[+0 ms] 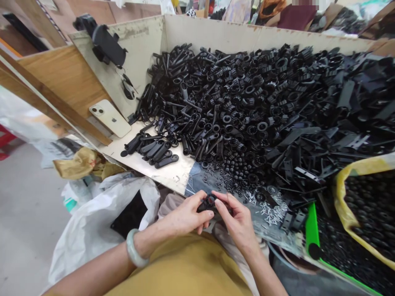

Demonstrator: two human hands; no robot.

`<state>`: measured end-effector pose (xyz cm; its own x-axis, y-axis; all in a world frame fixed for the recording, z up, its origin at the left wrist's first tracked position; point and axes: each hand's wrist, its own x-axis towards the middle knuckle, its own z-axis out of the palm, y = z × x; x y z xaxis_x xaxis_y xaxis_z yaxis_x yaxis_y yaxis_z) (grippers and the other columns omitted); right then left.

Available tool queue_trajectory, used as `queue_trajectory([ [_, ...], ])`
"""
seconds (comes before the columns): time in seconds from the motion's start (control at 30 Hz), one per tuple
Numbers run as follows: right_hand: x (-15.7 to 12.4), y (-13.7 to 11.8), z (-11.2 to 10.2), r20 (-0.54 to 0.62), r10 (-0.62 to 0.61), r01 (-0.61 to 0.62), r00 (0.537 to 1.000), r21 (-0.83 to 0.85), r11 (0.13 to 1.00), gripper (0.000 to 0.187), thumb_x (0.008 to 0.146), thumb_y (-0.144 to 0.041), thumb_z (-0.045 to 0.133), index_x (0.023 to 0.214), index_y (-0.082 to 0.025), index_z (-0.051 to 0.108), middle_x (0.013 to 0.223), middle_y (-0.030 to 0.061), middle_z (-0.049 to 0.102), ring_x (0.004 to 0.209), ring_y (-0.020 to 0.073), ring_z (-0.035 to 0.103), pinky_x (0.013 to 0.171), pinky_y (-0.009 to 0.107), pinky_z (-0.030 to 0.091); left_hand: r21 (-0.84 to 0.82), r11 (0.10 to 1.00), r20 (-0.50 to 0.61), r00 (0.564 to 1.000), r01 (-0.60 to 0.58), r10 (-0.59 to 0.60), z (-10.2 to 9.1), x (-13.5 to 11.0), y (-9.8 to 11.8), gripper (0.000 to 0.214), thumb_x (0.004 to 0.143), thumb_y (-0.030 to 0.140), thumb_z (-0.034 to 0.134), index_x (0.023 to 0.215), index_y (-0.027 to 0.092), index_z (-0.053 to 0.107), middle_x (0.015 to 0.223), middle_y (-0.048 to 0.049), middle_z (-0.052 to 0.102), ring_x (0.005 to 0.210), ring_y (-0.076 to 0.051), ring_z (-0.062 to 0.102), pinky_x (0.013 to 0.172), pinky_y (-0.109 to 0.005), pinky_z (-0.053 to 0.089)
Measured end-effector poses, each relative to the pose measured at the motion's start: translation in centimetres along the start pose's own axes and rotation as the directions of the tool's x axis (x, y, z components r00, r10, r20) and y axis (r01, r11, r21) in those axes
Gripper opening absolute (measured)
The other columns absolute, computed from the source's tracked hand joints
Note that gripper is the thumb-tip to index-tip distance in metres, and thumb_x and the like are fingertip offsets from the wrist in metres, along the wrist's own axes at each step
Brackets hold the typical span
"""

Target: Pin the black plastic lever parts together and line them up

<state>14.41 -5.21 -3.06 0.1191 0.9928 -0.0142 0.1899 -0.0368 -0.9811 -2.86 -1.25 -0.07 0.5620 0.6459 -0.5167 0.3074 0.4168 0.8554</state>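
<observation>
In front of my lap, both hands hold a small black plastic part (211,200) with a round opening; its exact kind is hard to make out. My left hand (194,211) is closed around its left side. The thumb and fingers of my right hand (235,211) pinch it from the right. Just beyond them, small black balls (239,167) and tiny dark pieces lie at the tray's front. Silver screws or pins (270,211) are scattered to the right of my right hand. Black arm-shaped parts with ring ends (157,153) lie ahead and to the left.
A large heap of black plastic parts (222,94) fills the walled bench. At left are a white phone (110,118) and a black clamp holder (108,44). A yellow-rimmed sack (341,185) of black balls and a green strip (312,226) stand right. A white sack (77,242) hangs below left.
</observation>
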Motion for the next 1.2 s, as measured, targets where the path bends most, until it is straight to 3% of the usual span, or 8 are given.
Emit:
queue_trajectory([
  [0.27, -0.4, -0.3, -0.9, 0.092, -0.117, 0.129, 0.989, -0.136, 0.982, 0.026, 0.099, -0.036, 0.062, 0.116, -0.025, 0.079, 0.086, 0.0026, 0.066, 0.069, 0.0148, 0.060, 0.060, 0.024, 0.049, -0.075, 0.997, 0.019, 0.999, 0.035, -0.033, -0.8, -0.5, -0.4, 0.020, 0.086, 0.032, 0.058, 0.099, 0.022, 0.047, 0.068, 0.0056, 0.060, 0.049, -0.010, 0.052, 0.048, -0.022, 0.039],
  [0.33, -0.6, -0.4, -2.0, 0.095, -0.139, 0.158, 0.986, -0.232, 0.960, 0.025, 0.101, -0.035, 0.059, 0.114, -0.024, 0.078, 0.090, 0.0038, 0.069, 0.074, 0.0160, 0.063, 0.065, 0.026, 0.051, 0.051, 0.998, -0.124, 0.992, -0.032, 0.038, -1.7, -0.8, -0.8, 0.016, 0.085, 0.030, 0.059, 0.096, 0.022, 0.051, 0.074, 0.0038, 0.063, 0.060, -0.012, 0.057, 0.055, -0.023, 0.043],
  [0.4, -0.6, -0.1, -3.4, 0.070, -0.156, 0.170, 0.985, -0.347, 0.922, 0.024, 0.102, -0.034, 0.057, 0.109, -0.023, 0.077, 0.093, 0.0049, 0.070, 0.080, 0.0176, 0.066, 0.071, 0.028, 0.051, 0.267, 0.962, -0.314, 0.938, -0.059, 0.145, -2.4, -0.9, -1.0, 0.009, 0.085, 0.029, 0.061, 0.091, 0.022, 0.058, 0.081, 0.0018, 0.068, 0.073, -0.016, 0.062, 0.065, -0.025, 0.045],
  [0.5, -0.2, 0.5, -5.1, 0.018, -0.172, 0.158, 0.985, -0.505, 0.848, 0.026, 0.104, -0.035, 0.053, 0.102, -0.022, 0.075, 0.097, 0.0058, 0.071, 0.083, 0.0192, 0.068, 0.074, 0.029, 0.051, 0.541, 0.840, -0.440, 0.862, 0.029, 0.253, -2.8, -0.4, -0.7, 0.011, 0.089, 0.029, 0.061, 0.084, 0.022, 0.067, 0.078, 0.0002, 0.072, 0.077, -0.020, 0.067, 0.069, -0.028, 0.044],
  [0.67, 0.5, 1.0, -6.6, -0.021, -0.183, 0.130, 0.983, -0.625, 0.769, 0.027, 0.104, -0.036, 0.050, 0.098, -0.023, 0.072, 0.094, 0.0041, 0.070, 0.080, 0.0191, 0.069, 0.073, 0.030, 0.049, 0.781, 0.624, -0.323, 0.851, -0.008, 0.415, -2.4, 1.7, -0.9, 0.022, 0.091, 0.019, 0.060, 0.107, 0.025, 0.073, 0.093, -0.0025, 0.079, 0.087, -0.024, 0.074, 0.074, -0.031, 0.048],
  [0.77, 0.2, 0.9, -6.9, -0.050, -0.188, 0.116, 0.981, -0.625, 0.772, 0.027, 0.104, -0.037, 0.049, 0.098, -0.023, 0.071, 0.093, 0.0041, 0.071, 0.080, 0.0192, 0.069, 0.072, 0.030, 0.049, 0.861, 0.509, -0.249, 0.862, -0.013, 0.441, -2.5, 2.3, -1.3, 0.023, 0.090, 0.016, 0.060, 0.109, 0.024, 0.071, 0.096, -0.0045, 0.079, 0.090, -0.026, 0.075, 0.075, -0.032, 0.050],
  [1.0, -0.1, 0.7, -6.8, -0.087, -0.191, 0.107, 0.978, -0.576, 0.810, 0.023, 0.104, -0.035, 0.052, 0.097, -0.023, 0.071, 0.089, 0.0043, 0.071, 0.078, 0.0198, 0.067, 0.071, 0.030, 0.049, 0.944, 0.331, -0.152, 0.867, -0.016, 0.475, -2.4, 2.3, -1.0, 0.022, 0.091, 0.012, 0.055, 0.103, 0.023, 0.069, 0.093, -0.0050, 0.078, 0.085, -0.025, 0.072, 0.076, -0.034, 0.049],
  [1.2, 0.5, 0.6, -6.4, -0.078, -0.180, 0.098, 0.981, -0.602, 0.793, 0.021, 0.103, -0.032, 0.053, 0.096, -0.023, 0.071, 0.090, 0.0046, 0.071, 0.080, 0.0201, 0.068, 0.072, 0.031, 0.049, 0.968, 0.235, -0.060, 0.838, -0.084, 0.543, -1.7, 2.4, -0.6, 0.025, 0.090, 0.009, 0.051, 0.104, 0.021, 0.069, 0.089, -0.0067, 0.075, 0.081, -0.027, 0.070, 0.075, -0.037, 0.047],
])
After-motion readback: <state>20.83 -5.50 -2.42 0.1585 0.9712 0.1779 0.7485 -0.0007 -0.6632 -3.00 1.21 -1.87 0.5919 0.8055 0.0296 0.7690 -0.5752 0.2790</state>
